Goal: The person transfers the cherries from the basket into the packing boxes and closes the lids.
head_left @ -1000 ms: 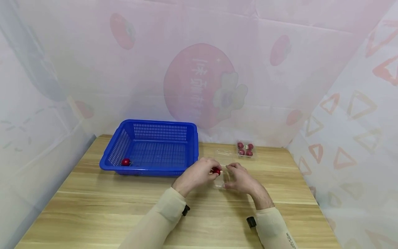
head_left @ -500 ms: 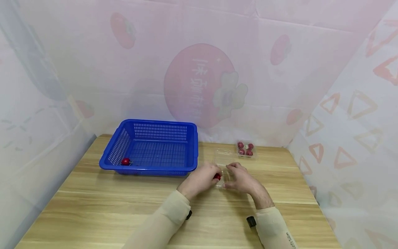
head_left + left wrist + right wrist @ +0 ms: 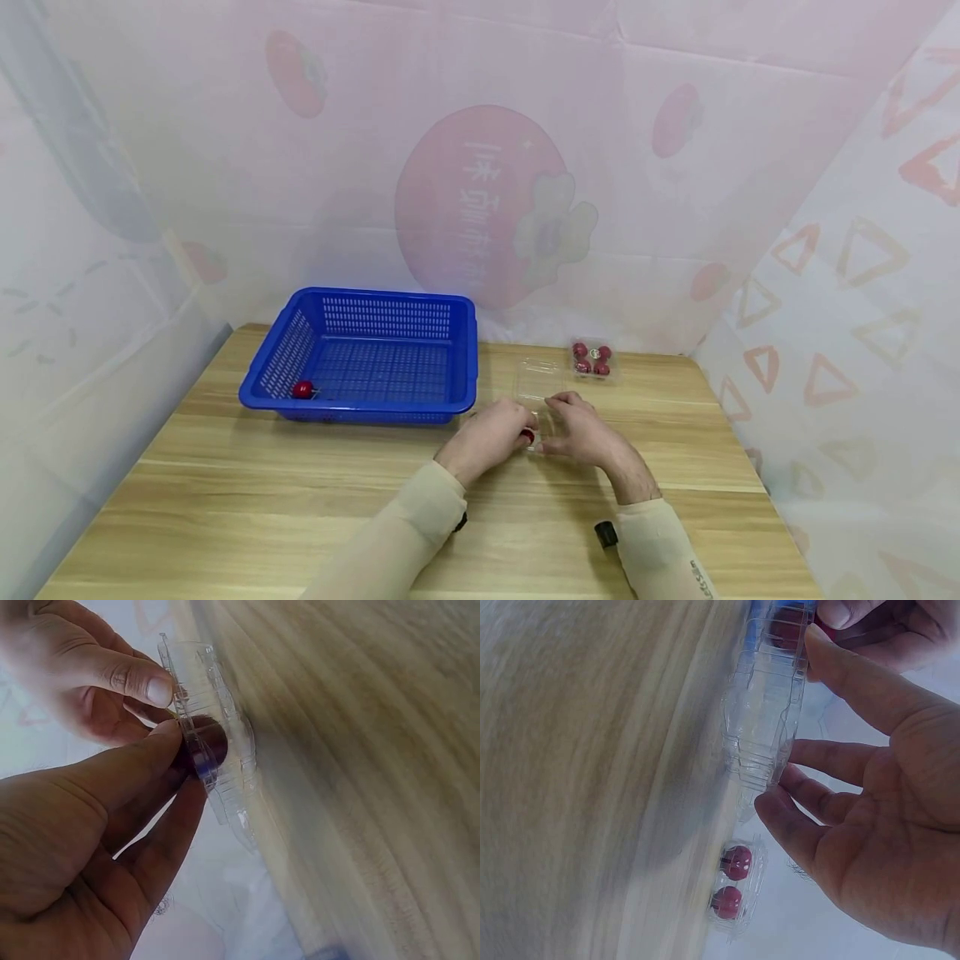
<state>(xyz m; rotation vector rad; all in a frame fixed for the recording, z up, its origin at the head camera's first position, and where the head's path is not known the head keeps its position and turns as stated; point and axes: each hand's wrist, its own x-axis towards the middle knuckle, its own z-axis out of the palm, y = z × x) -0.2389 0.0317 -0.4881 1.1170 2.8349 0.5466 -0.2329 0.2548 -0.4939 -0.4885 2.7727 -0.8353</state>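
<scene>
My left hand [image 3: 491, 435] pinches a red cherry [image 3: 208, 742] between thumb and fingers, low inside the near half of an open clear plastic clamshell box [image 3: 761, 712]. In the left wrist view the cherry sits within the box walls, partly covered by the fingertips. From the right, my right hand [image 3: 581, 429] holds the box by its rim, thumb at the near side and fingers at the far side. The box lid [image 3: 539, 379] lies folded back on the table, away from me.
A blue plastic basket [image 3: 360, 408] stands at the left with another red cherry [image 3: 303, 389] in its near left corner. Behind my right hand, a closed clear box [image 3: 595, 377] holds several cherries. A printed cloth hangs behind the wooden table [image 3: 247, 500].
My left hand has moved slightly right and toward me, bringing the cherry down into the near half of the box. My right hand keeps its place on the rim.
</scene>
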